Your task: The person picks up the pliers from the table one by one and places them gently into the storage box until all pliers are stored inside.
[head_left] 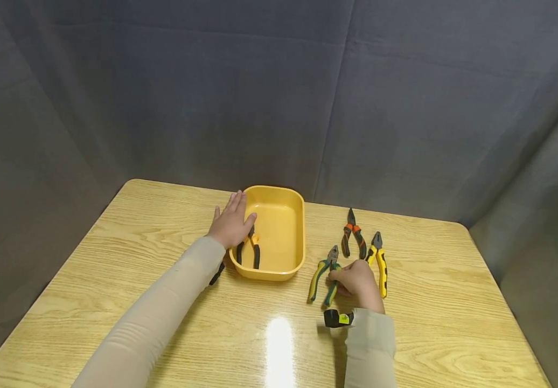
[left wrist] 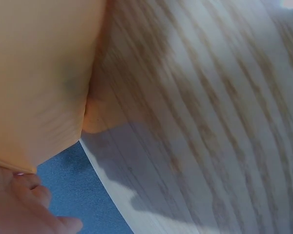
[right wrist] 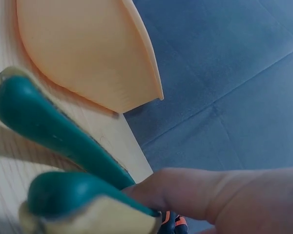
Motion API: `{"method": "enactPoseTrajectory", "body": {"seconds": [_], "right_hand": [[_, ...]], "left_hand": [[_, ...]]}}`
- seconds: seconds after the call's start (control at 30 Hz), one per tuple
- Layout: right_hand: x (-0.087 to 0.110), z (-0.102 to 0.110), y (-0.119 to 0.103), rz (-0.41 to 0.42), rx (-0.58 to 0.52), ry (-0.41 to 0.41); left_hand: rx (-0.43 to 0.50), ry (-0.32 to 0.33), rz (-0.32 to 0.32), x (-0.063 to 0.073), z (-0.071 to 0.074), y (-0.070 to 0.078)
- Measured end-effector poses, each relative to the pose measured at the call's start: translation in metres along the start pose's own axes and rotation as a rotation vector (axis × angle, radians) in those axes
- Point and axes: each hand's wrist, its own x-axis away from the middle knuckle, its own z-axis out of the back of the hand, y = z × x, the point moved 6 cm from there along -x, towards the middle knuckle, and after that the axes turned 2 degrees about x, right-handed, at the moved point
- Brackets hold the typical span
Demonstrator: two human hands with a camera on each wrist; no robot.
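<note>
My left hand (head_left: 230,223) rests on the left rim of a yellow plastic bin (head_left: 300,237), fingers extended. In the left wrist view, its fingers (left wrist: 24,204) lie along the bin's edge. Inside the bin is a pair of pliers (head_left: 257,257) with black and orange handles, partly covered by that hand. On the table right of the bin, my right hand (head_left: 358,281) pinches one handle of the green-and-yellow pliers (head_left: 315,283). The right wrist view shows the thumb or a finger against the green handle (right wrist: 63,131), with the handles spread apart.
Orange-and-black pliers (head_left: 346,242) lie behind the right hand. Yellow-and-black pliers (head_left: 382,269) lie just right of it, partly hidden by it. A grey curtain (head_left: 211,108) hangs behind the wooden table (head_left: 444,312). Black wrist devices are strapped near both hands.
</note>
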Motion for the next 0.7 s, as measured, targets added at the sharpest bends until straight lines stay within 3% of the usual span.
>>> {"method": "enactPoseTrajectory", "body": {"seconds": [0.5,0.7], "right_hand": [[-0.0014,-0.0016,0.0032,-0.032,-0.068,-0.044],[-0.0004,-0.0065,0.0020,-0.006,-0.117,-0.163]], "left_hand": [[-0.011,0.005,0.000,0.0026,0.0019,0.0022],[-0.014,0.002,0.004,0.0012,0.0014,0.0005]]}}
